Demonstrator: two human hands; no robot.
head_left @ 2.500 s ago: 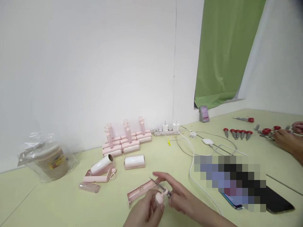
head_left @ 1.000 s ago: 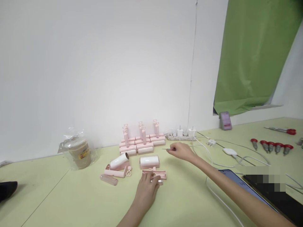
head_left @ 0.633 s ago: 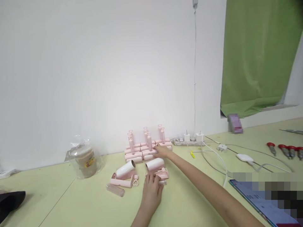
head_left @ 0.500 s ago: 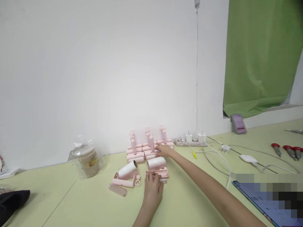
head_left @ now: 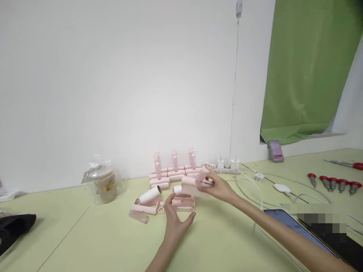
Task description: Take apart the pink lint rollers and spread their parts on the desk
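Observation:
My right hand point(head_left: 219, 185) is closed on a pink case point(head_left: 189, 182) and a clear pink tube with a heart-shaped top point(head_left: 203, 173), both raised above the table and blurred. A thin dark strip shows by its fingers. My left hand point(head_left: 176, 219) is open, thumb and fingers spread, beside an open pink case half point(head_left: 184, 202) and a clear tube point(head_left: 183, 209). Left of it lie a white cylinder point(head_left: 150, 194), a pink case half point(head_left: 144, 209), a heart-shaped ring cap point(head_left: 161, 207) and a clear pink tube point(head_left: 138, 216). Another white cylinder point(head_left: 177, 189) is partly hidden.
Against the wall sit stacked pink cases point(head_left: 159, 181) with several heart-topped tubes point(head_left: 175, 161) upright on them. A bagged tub point(head_left: 104, 183) stands left. A power strip point(head_left: 227, 171), white cables point(head_left: 256, 189), a phone point(head_left: 286, 223) and red-handled tools point(head_left: 331, 183) occupy the right.
My right hand has come off the stack toward me and to the right, lifting a pink case and heart-topped tube. My left hand has opened away from the case half. The view has shifted right.

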